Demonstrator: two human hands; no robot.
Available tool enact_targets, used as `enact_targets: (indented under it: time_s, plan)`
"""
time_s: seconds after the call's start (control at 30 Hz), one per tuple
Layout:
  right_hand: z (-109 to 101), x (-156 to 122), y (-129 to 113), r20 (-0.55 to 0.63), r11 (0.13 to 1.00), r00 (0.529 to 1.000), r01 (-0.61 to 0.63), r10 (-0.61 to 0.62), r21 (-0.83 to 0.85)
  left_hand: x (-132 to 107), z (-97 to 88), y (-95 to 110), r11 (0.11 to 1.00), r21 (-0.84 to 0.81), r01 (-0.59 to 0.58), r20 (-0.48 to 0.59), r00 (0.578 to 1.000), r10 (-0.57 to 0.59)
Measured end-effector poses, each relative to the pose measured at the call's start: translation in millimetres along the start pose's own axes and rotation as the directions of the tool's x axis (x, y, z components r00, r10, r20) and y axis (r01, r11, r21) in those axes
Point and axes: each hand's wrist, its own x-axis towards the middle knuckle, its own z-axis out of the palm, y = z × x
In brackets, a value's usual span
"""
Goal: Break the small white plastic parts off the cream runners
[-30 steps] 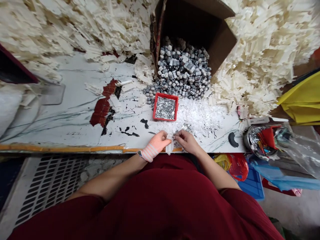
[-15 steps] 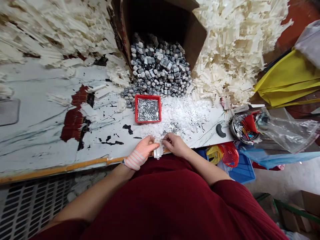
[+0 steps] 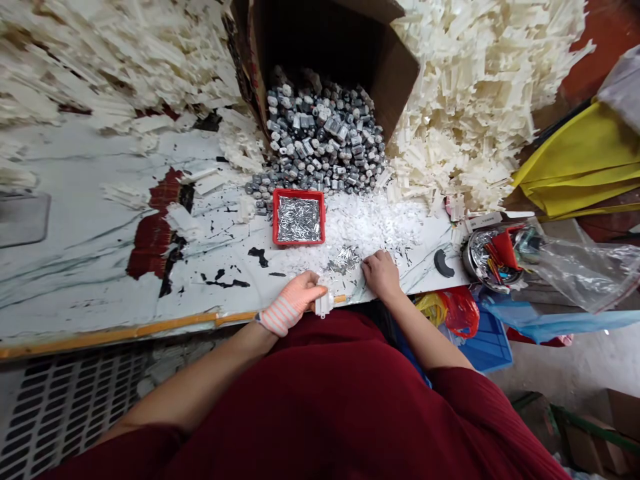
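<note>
While the left hand [image 3: 298, 300], sheathed in a peach knit glove with pale stripes, pinches a small white moulded plastic part [image 3: 324, 304] between thumb and fingers at the table's front edge, the bare right hand [image 3: 381, 275] lies apart, fingers loosely together, holding nothing. That part looks light and stiff, probably brittle at its thin projections, so its solid body seems the place to grip. Just beyond the right hand sits a small heap of bright metal pins [image 3: 345, 259], slick-looking and likely to scatter, beside white plastic crumbs [image 3: 373, 223] on a white marble-patterned tabletop [image 3: 75, 267]. Farther on: a red plastic tray [image 3: 299, 192] packed with silver pins, then a mound of grey faceted metal pieces [image 3: 320, 127] spilling from an open brown cardboard box [image 3: 397, 77] — chunky, rough-looking stuff. Cream plastic strips [image 3: 480, 113] bank up in loose drifts on both sides.
</note>
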Motion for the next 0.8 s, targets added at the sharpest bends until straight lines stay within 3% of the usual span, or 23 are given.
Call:
enact_targets:
  time_s: [0.13,0.3,0.4,0.47,0.53,0.67,0.8]
  plan:
    - [3,-2,0,0.103,0.998,0.993,0.051,-0.049,-0.023,2,-0.4,-2,1.000,0.014,-0.014,0.007,1.000,0.014]
    - [0,-3,-2,0.098,0.999,0.994,0.041,-0.038,-0.021,9,-4.5,-9,0.997,0.071,-0.040,0.043,0.998,0.037]
    - [-2,-5,-12,0.081,0.970,0.997,0.002,-0.022,0.241,9,-1.8,-8,0.992,0.106,-0.064,0.040,0.997,0.060]
    - [-4,-8,-23,0.122,0.870,0.990,0.002,-0.071,0.493,8,1.8,-4,0.990,0.124,-0.066,0.033,0.998,0.062]
    - [-5,-11,-35,0.157,0.777,0.974,0.029,-0.164,0.629,6,4.6,-1,0.988,0.140,-0.065,0.026,0.998,0.062]
    - [-8,-14,-51,0.170,0.794,0.968,0.045,-0.185,0.606,3,4.6,2,0.987,0.147,-0.063,0.010,0.998,0.062]
    - [-14,-13,-56,0.206,0.829,0.968,0.006,-0.146,0.560,-1,2.9,6,0.998,-0.057,0.031,0.108,0.994,-0.025]
